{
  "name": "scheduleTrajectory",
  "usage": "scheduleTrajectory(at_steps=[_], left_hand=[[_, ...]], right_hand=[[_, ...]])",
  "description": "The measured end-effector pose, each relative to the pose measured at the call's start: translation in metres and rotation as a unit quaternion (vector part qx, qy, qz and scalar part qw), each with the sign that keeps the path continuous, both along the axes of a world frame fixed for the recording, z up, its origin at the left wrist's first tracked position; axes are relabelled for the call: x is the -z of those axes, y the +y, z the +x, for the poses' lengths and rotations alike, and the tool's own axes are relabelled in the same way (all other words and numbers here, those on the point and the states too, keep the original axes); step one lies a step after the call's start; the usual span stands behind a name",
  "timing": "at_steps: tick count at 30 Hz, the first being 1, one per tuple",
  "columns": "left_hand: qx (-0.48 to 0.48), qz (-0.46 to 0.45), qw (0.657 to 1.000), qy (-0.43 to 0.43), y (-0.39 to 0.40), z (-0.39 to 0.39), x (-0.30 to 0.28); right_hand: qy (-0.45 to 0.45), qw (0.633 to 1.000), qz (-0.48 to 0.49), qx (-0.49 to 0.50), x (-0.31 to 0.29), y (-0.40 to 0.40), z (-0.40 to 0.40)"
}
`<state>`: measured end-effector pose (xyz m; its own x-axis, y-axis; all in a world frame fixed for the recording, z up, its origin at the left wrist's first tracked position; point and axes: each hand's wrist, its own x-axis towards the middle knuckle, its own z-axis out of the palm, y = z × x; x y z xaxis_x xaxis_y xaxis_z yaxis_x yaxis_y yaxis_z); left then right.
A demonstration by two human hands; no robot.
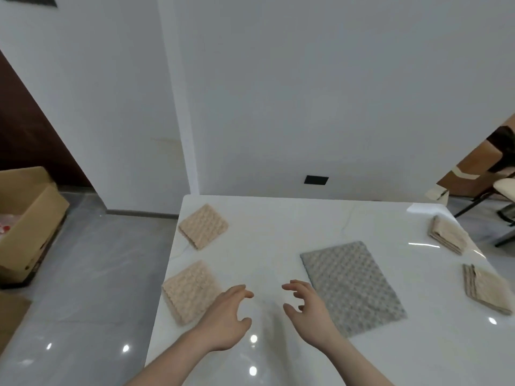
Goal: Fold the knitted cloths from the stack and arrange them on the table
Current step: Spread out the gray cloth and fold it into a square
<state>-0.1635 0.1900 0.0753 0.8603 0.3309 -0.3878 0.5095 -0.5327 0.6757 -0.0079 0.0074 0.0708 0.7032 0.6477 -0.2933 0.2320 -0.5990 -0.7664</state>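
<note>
**Both hands bare over the table**

I see my left hand and right hand hovering side by side above the white table, fingers loosely spread, holding nothing. The grey cloth lies flat just beside the right hand. Two folded beige cloths sit left; two folded stacks lie far right.

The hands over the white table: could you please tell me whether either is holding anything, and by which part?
Nothing is held. The left hand and right hand hover with loosely spread fingers beside the flat grey knitted cloth.
</note>
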Motion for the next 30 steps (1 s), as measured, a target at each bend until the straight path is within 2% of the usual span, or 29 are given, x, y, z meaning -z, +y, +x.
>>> scheduleTrajectory(at_steps=[7,14,19,25,30], left_hand=[[-0.014,0.022,1.0,-0.011,-0.067,0.054,-0.005],[-0.044,0.01,0.999,0.007,-0.176,0.099,0.005],[-0.043,0.004,0.999,0.025,-0.233,0.116,0.011],[-0.018,0.023,0.999,0.034,-0.254,0.139,0.015],[0.018,0.037,0.998,0.055,-0.255,0.162,0.04]], right_hand=[[0.024,0.999,0.033,0.004,-0.007,-0.071,0.043],[0.02,1.0,0.004,-0.017,0.009,-0.187,0.115],[0.018,1.0,-0.002,-0.016,0.017,-0.24,0.149],[0.008,1.0,-0.013,-0.01,0.023,-0.266,0.162],[0.0,0.998,-0.053,0.015,0.041,-0.282,0.168]])
